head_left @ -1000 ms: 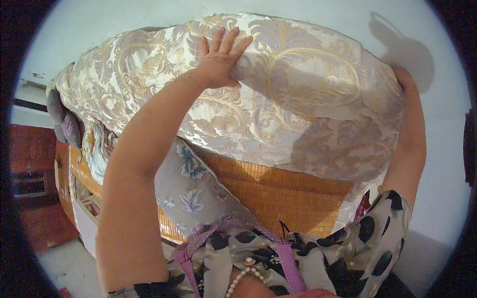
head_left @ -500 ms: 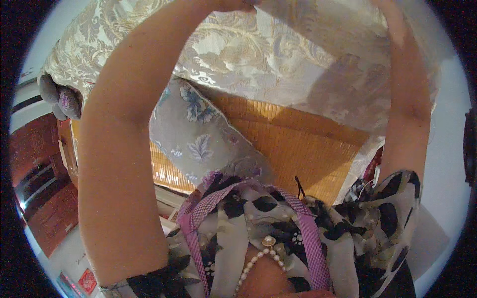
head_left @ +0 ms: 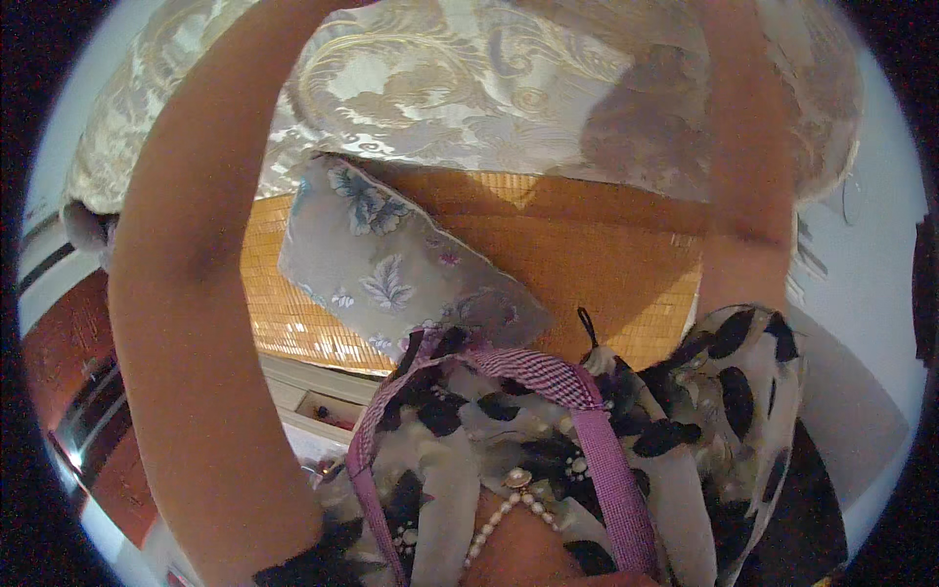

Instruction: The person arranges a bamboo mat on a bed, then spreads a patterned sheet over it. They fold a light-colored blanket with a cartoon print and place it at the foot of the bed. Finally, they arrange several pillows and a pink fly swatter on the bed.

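Both my arms stretch forward over a cream bedspread (head_left: pixel 469 88) with a shiny gold-beige leaf pattern. Only a sliver of my left hand (head_left: pixel 354 4) shows at the top edge, above the cloth; its fingers are cut off, so what it holds is hidden. My right forearm (head_left: pixel 748 117) runs up past the top edge, and that hand is outside the picture. Below the bedspread's near edge lies a grey pillow (head_left: pixel 391 264) with blue and purple flowers, slanted on an orange-brown woven mat (head_left: pixel 587 254).
A pale drawer unit (head_left: pixel 318 396), with small items in an open compartment, stands by the mat's near left edge. Dark red wooden furniture (head_left: pixel 68 342) is at the far left, with a grey plush-looking thing (head_left: pixel 86 227) above it. A pale wall (head_left: pixel 871 235) rises at the right.
My arms have shifted left in the picture, and the left hand has slid further out at the top. The bedspread's near edge lies straighter across the mat, with more of the pillow showing.
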Motion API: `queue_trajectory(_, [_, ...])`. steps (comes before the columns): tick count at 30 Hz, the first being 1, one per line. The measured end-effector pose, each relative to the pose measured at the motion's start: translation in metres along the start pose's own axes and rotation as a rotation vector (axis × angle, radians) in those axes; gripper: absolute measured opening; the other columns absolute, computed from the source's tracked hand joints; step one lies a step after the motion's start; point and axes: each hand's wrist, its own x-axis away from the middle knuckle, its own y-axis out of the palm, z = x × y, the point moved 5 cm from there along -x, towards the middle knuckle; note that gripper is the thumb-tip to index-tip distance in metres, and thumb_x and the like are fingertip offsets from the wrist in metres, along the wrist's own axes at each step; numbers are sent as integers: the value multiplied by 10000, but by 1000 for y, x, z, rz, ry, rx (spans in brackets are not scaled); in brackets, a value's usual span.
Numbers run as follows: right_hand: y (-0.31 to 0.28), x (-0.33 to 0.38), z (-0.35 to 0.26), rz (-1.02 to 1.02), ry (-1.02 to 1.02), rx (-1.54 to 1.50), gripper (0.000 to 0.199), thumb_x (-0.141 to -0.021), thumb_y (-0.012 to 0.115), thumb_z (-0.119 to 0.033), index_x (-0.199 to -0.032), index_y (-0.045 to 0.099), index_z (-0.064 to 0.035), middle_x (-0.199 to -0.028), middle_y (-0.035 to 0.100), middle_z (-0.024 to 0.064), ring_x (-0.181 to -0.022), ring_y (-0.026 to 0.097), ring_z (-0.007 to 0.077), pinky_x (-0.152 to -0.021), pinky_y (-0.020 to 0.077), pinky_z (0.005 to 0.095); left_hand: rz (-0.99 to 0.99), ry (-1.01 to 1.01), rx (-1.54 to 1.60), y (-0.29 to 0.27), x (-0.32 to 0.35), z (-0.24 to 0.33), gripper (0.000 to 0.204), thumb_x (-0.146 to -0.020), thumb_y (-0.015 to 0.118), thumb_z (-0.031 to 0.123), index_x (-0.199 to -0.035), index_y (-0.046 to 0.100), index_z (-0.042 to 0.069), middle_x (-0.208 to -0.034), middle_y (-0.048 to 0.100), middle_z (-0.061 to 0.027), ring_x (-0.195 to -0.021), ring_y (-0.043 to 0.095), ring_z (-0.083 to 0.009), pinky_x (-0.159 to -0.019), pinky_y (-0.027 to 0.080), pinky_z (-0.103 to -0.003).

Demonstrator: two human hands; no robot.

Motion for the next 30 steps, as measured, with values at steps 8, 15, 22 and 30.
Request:
queue_trajectory(8, [51,61,131,738,106,160,497,-828,442,-332,-1266,393,-102,-1329,345,125,-1254,252,328,-1036,100,499,213,248,119,16,-28,-4,975,-617,717,444,-1367,137,215,-1416,129,-130,-1295,105,-358,-986,109,-588])
queue_trajectory(15, [64,72,144,770,119,29,461,-804,459,-321,-1215,467,-112,-1278,396,125,-1218,289,322,-1014,161,521,724,387,147,-1,-23,45,859,-657,619,579,-1339,263,197,-1379,245,-145,-1267,190,-372,-960,143,-585])
queue_trajectory(22, [54,78,150,884,67,-255,455,-802,468,-323,-1187,494,-82,-1252,422,146,-1202,315,315,-1014,178,484,929,588,-19,-65,-64,225,593,-795,483,515,-1232,434,118,-1224,458,-160,-1134,427,-301,-924,323,-440])
queue_trajectory(30, [47,175,157,777,257,-397,357,-802,545,-279,-1097,566,-79,-1181,499,109,-1083,462,284,-925,344,377,982,693,111,-78,-54,241,431,-869,430,333,-1140,505,5,-1086,559,-184,-994,539,-338,-845,423,-383])
